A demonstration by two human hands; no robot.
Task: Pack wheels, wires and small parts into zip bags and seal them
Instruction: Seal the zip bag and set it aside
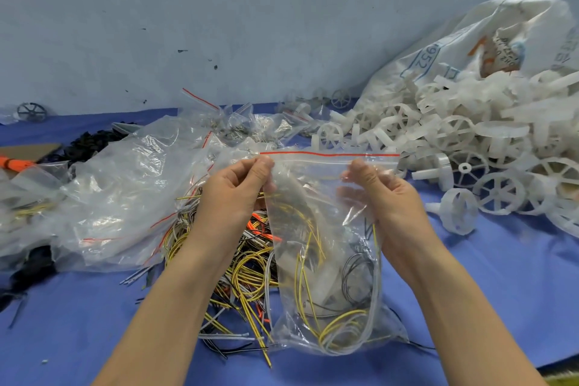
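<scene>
A clear zip bag (326, 263) with a red strip along its top hangs upright over the blue table. Inside it lie yellow, grey and black wires and white plastic wheels. My left hand (232, 191) pinches the zip strip at its left end. My right hand (379, 191) pinches the strip further right, partly behind the plastic. Under the bag a loose heap of wires (238, 263) in yellow, white and orange lies on the table. White spoked wheels (463, 150) are piled at the right.
A big white woven sack (470, 50) spills the wheels at the back right. Empty zip bags (125, 194) lie heaped at the left, with black small parts (91, 141) behind them. An orange tool (14, 163) and cardboard are at the far left. A grey wall stands behind the table.
</scene>
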